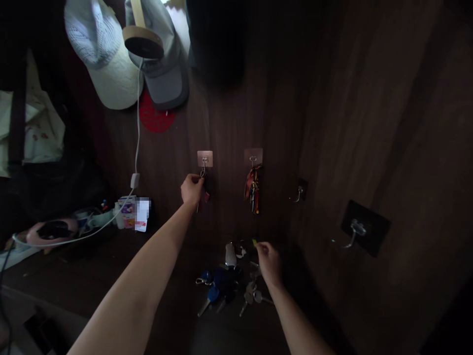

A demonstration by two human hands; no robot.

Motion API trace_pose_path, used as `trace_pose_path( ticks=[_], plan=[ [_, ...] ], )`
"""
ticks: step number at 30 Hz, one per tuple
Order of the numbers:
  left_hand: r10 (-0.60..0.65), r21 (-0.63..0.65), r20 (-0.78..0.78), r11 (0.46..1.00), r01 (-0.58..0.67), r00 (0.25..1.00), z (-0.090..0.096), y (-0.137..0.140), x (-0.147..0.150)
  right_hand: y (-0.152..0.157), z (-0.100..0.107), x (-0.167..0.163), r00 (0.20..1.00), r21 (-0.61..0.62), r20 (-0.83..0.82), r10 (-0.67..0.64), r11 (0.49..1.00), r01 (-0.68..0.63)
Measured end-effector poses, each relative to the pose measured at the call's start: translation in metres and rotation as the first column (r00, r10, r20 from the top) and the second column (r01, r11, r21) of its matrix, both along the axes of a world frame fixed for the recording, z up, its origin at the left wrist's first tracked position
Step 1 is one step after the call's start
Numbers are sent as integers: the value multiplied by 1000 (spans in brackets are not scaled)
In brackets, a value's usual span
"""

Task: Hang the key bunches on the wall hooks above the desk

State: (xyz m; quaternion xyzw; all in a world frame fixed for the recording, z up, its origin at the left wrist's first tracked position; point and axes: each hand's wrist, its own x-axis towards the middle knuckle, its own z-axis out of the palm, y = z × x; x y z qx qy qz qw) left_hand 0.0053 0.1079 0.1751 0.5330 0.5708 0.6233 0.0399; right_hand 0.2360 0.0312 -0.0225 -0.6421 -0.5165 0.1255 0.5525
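Observation:
My left hand (192,189) is raised to the left wall hook (205,159), fingers pinched on a key ring (203,173) just below it. A small reddish tag (207,196) and a thin dark piece dangle beside those fingers. Whether the ring sits on the hook is unclear. Lower down, my right hand (269,259) pinches a small yellow-green piece (254,242) at the edge of a spread of keys. Among them lie a blue-headed key (213,295), a grey fob (230,255), a blue fob with a clip (206,277) and several metal keys (248,295).
Another hook (253,158) carries a colourful key bunch (253,190). Two black-backed hooks, one small (301,190) and one large (364,228), stick out from the right wall. Caps (121,81), a white cable (138,123) and small boxes (128,212) are at left.

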Motion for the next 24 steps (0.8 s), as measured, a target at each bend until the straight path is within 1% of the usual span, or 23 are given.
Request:
trace_pose_path(
  ticks=[4, 8, 10, 13, 16, 20, 24],
  plan=[
    [-43, 54, 28, 998, 41, 999, -9, -9, -1, 0, 1, 0, 1000, 6, 14, -26, 1000, 26],
    [-40, 44, 71, 998, 37, 997, -29, -21, -4, -1, 3, -2, 994, -31, 91, -65, 997, 68],
    [-52, 28, 89, 998, 49, 995, -43, -28, -6, -1, 4, -4, 988, -65, 136, -76, 994, 85],
    [-81, -6, 105, 997, 82, 991, -71, -38, -10, -2, 8, -7, 974, -146, 212, -80, 983, 113],
    [-153, -37, 100, 987, 157, 983, -102, -51, -13, -2, 11, -9, 964, -201, 257, -64, 972, 118],
    [-274, -89, 91, 955, 282, 957, -139, -66, -16, -1, 10, -10, 970, -173, 230, -76, 978, 118],
    [-314, -135, 87, 936, 324, 945, -164, -74, -15, 0, 8, -8, 985, -118, 158, -74, 989, 93]
  ],
)
